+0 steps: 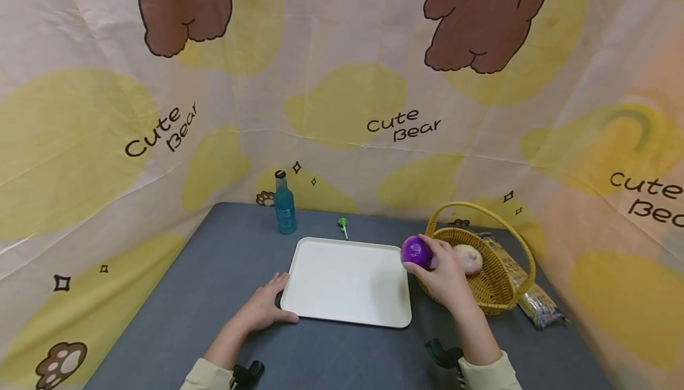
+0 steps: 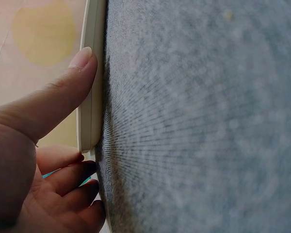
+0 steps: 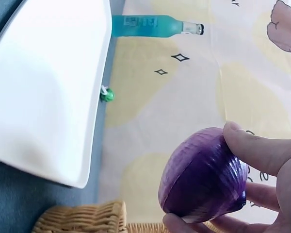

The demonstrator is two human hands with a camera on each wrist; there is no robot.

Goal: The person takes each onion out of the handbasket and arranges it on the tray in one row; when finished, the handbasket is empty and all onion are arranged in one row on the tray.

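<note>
Purple onion (image 1: 415, 251) clamped within right grip (image 1: 446, 271), left grip (image 1: 262, 308) spread apart, touching white tray (image 1: 347, 283) corner

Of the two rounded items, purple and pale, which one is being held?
The purple onion, gripped by the right hand. The pale item differs in colour and sits inside the basket.

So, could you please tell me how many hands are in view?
2: the left hand touches the white tray at its near left corner; the right hand holds the purple onion near the yellow basket.
</note>
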